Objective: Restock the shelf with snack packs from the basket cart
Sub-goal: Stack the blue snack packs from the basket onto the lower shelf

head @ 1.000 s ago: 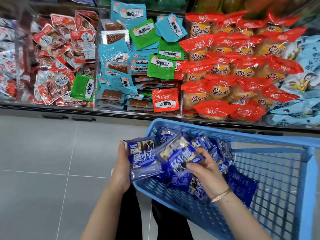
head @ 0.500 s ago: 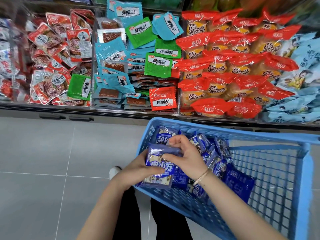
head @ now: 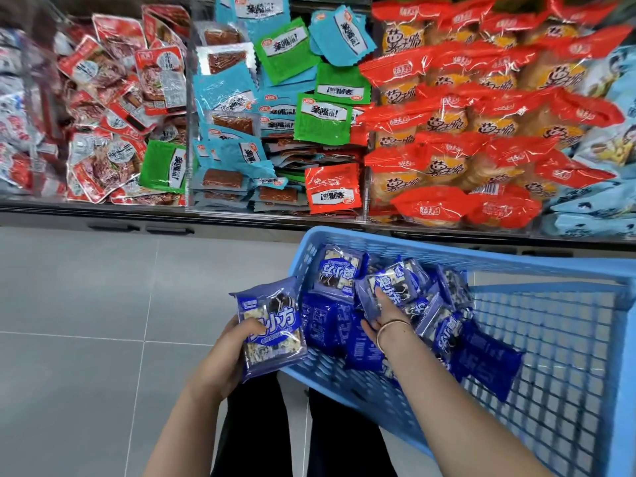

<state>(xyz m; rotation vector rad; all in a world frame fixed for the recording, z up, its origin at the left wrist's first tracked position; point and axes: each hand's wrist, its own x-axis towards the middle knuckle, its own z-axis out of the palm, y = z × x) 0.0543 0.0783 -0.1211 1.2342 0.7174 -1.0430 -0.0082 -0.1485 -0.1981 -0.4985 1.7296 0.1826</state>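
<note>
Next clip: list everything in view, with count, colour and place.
basket cart: one, light blue, lower right
blue packs: many, dark blue, loose in basket cart
held pack: at least one, dark blue, over cart's left corner
red-and-white packs: many, shelf left
teal and green packs: many, shelf middle
red-topped packs: many, shelf right
pale blue packs: several, shelf far right
floor: grey tiles, left
left hand: grips held pack
right hand: in basket cart, on blue packs; grip unclear

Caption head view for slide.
Left hand holds blue snack pack; right hand touches second pack in basket cart.
</note>
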